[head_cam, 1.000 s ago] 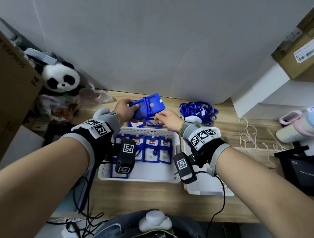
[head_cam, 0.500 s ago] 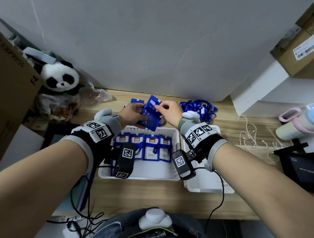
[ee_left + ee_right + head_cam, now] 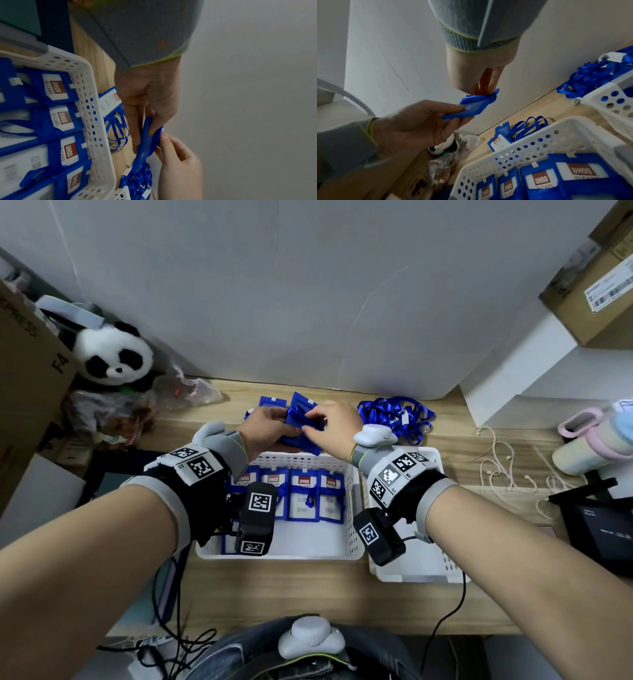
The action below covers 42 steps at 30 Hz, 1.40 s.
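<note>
Both hands hold one blue ID card holder [image 3: 303,424] above the far rim of a white perforated basket [image 3: 281,553]. My left hand [image 3: 270,428] grips the holder's lower end [image 3: 462,112] between thumb and fingers. My right hand [image 3: 330,426] pinches blue lanyard ribbon [image 3: 489,96] bunched at the holder's top edge [image 3: 147,136]. Several finished blue holders [image 3: 303,498] with UHOO cards and wrapped lanyards lie in a row inside the basket. Another carded holder [image 3: 499,140] with a loose lanyard lies on the desk behind the basket.
A pile of loose blue lanyards [image 3: 395,416] lies at the back right. A second white basket [image 3: 428,573] sits to the right. A panda plush [image 3: 113,354] and cardboard box [image 3: 24,364] stand at the left, a tumbler [image 3: 592,440] and white cords [image 3: 503,470] at the right.
The holder came down from a raised, flat position to just above the basket's far rim and turned more on edge. My right hand moved from its lower side to pinch the ribbon on top.
</note>
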{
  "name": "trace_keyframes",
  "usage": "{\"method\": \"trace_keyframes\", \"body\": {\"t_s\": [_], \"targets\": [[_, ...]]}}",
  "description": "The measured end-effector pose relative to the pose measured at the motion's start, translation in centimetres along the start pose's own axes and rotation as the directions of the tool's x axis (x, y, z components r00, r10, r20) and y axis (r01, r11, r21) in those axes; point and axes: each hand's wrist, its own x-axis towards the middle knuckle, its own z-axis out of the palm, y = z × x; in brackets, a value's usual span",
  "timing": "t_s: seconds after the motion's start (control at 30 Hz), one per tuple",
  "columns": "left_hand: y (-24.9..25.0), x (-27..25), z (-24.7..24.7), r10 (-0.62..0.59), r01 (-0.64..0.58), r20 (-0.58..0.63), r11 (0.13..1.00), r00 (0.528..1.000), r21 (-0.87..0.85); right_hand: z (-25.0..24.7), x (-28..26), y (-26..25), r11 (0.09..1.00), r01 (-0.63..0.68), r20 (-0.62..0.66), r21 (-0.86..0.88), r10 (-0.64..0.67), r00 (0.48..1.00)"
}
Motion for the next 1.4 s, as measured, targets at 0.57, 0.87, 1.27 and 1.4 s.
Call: {"method": "trace_keyframes", "body": {"t_s": [0.57, 0.87, 1.27, 1.4], "targets": [[-0.8, 0.0, 0.6, -0.115, 0.114, 0.046, 0.993, 0.992, 0.01, 0.2, 0.3, 0.4, 0.974, -0.221, 0.275, -0.044, 0.225, 0.935], [-1.2, -0.1, -0.6, -0.164, 0.166, 0.039, 0.984, 0.986, -0.069, 0.2, -1.4, 0.9, 0.961, -0.098, 0.253, 0.257, 0.031, 0.967], [-1.7, 0.0, -2.0, -0.173, 0.153, -0.107, 0.973, 0.979, -0.172, 1.2, -1.1, 0.9, 0.978, -0.077, 0.159, 0.193, 0.046, 0.986], [-2.0, -0.3, -2.3, -0.178, 0.153, -0.119, 0.969, 0.977, -0.195, 1.9, -1.3, 1.9, 0.976, -0.111, 0.213, 0.186, 0.07, 0.975]]}}
